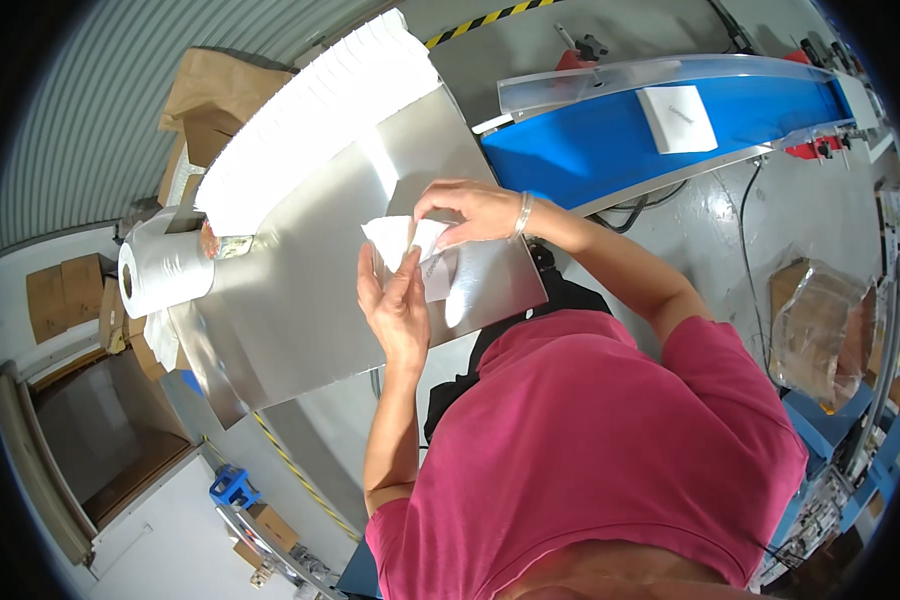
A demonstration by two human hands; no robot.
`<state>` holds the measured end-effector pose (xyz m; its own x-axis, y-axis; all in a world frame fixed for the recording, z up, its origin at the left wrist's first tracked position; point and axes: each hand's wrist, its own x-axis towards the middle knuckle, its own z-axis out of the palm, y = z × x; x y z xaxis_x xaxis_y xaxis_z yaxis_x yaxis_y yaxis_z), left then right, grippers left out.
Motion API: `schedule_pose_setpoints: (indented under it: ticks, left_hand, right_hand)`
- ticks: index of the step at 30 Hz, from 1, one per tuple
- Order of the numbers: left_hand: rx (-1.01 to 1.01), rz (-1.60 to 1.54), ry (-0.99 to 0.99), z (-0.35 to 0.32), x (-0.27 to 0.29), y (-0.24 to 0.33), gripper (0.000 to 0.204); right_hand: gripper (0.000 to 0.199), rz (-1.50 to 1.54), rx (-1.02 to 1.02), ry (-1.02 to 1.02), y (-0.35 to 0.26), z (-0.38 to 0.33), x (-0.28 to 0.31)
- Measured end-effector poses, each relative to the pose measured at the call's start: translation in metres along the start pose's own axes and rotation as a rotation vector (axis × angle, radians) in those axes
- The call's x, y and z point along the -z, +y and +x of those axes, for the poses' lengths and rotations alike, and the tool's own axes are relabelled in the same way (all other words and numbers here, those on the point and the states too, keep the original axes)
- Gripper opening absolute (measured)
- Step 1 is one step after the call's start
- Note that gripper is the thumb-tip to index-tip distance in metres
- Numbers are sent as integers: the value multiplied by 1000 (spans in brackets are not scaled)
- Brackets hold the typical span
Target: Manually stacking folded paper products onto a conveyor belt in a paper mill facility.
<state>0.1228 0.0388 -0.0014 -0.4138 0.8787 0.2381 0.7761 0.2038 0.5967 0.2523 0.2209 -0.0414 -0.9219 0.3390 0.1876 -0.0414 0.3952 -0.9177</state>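
Over the metal table, my left hand (398, 308) pinches a white folded paper piece (388, 238) between thumb and fingers. Reaching in from the right, my right hand (478, 210) has its thumb and fingers closed on a smaller white flap (428, 238). The two white pieces meet near my left fingertips; whether they are one folded sheet I cannot tell. Just below them is a white printed packet (438, 282), partly behind my left hand. The frame does not show whether it is held or lies on the tabletop.
A long row of white folded sheets (300, 130) lines the far left of the metal table (300, 330). A white roll (165, 272) stands at its left end. To the right, a blue conveyor belt (570, 140) carries a white square packet (677, 120).
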Motion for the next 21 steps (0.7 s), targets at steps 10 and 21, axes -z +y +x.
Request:
schedule_pose_setpoints:
  ticks: [10, 21]
  left_hand:
    - [176, 57, 27, -1, 5, 2, 38]
    - [65, 35, 80, -1, 2, 0, 33]
  right_hand:
    - [27, 115, -542, 541, 54, -78, 51]
    - [48, -640, -188, 556, 28, -62, 62]
